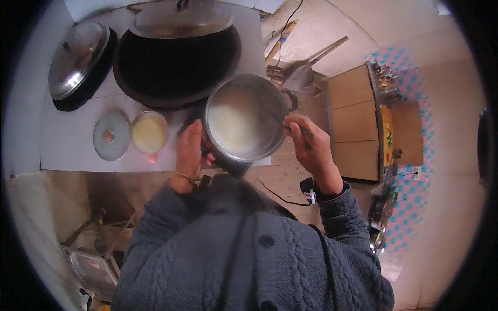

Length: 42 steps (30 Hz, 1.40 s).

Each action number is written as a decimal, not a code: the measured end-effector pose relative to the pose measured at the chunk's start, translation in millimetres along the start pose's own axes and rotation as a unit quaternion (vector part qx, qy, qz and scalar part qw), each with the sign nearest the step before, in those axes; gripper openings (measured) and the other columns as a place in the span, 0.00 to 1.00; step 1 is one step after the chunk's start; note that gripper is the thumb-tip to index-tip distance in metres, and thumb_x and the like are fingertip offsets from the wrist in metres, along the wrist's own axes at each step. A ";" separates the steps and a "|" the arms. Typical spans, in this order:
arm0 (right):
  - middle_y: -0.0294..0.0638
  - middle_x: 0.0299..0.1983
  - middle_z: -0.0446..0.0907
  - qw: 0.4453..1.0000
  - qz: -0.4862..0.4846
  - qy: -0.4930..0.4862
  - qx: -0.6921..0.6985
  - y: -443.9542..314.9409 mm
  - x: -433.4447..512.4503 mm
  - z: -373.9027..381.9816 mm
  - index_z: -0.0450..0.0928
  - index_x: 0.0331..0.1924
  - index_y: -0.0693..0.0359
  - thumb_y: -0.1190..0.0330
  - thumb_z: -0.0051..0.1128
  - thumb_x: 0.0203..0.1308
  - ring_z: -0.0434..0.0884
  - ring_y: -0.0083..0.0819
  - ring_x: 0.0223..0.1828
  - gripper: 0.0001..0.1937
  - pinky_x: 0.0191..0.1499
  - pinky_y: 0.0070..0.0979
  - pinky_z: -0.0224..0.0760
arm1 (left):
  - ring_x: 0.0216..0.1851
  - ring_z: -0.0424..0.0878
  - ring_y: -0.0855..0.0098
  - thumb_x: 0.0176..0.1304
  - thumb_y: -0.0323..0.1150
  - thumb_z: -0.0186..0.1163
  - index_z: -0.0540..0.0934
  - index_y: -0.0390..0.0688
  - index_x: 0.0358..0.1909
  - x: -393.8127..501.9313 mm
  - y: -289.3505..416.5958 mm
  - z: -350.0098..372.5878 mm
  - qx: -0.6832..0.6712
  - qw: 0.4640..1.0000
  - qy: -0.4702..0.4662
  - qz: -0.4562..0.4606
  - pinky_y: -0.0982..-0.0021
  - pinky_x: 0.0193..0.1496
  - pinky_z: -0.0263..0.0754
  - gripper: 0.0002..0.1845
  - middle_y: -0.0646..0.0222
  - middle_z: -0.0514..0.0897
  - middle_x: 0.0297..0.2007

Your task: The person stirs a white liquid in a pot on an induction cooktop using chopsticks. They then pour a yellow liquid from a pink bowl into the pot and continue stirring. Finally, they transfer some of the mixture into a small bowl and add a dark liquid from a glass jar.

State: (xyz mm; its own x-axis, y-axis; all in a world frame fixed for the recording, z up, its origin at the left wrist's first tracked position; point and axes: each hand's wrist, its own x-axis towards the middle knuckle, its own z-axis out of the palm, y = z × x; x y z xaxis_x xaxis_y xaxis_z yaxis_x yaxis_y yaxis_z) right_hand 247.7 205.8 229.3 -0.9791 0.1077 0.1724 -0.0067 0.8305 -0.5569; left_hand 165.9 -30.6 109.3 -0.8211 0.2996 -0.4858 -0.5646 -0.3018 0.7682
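Note:
A round metal pot [246, 118] with pale, milky liquid in it is in front of me, at the right end of the white tiled counter. My right hand [310, 144] grips a dark-handled utensil [305, 133], whose far end reaches into the pot; its tip is blurred. At the pot's left side is my left hand [191, 149], upright beside a dark handle; whether its fingers close on that handle cannot be seen clearly. A clear bowl [149, 132] of pale yellow liquid stands left of this hand, close to a glass lid [111, 136] with a round knob.
A large dark wok [177, 66] is set in the counter under a tilted metal lid [181, 19]. Another domed lid [79, 60] lies far left. To the right stand a shovel [301, 74] and a cabinet [354, 122] with a yellow board [387, 136] on top. A folding chair [93, 268] is lower left.

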 end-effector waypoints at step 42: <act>0.44 0.40 0.81 0.833 0.208 0.166 0.485 70.9 -100.2 32.7 0.75 0.48 0.68 0.65 0.43 0.73 0.83 0.30 0.41 0.14 0.41 0.26 0.79 | 0.13 0.71 0.72 0.70 0.52 0.50 0.68 0.45 0.29 67.8 -51.8 -25.0 0.071 0.996 -0.001 -0.059 0.75 0.11 0.61 0.20 0.69 0.72 0.21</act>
State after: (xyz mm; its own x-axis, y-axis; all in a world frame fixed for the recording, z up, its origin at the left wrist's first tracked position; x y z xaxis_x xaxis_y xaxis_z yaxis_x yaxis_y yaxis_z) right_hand 338.7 236.0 146.0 -0.8282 0.5555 -0.0745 0.0009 -0.1317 -0.9913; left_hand 137.4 -17.3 26.1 -0.7491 0.3270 -0.5761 -0.6401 -0.1330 0.7567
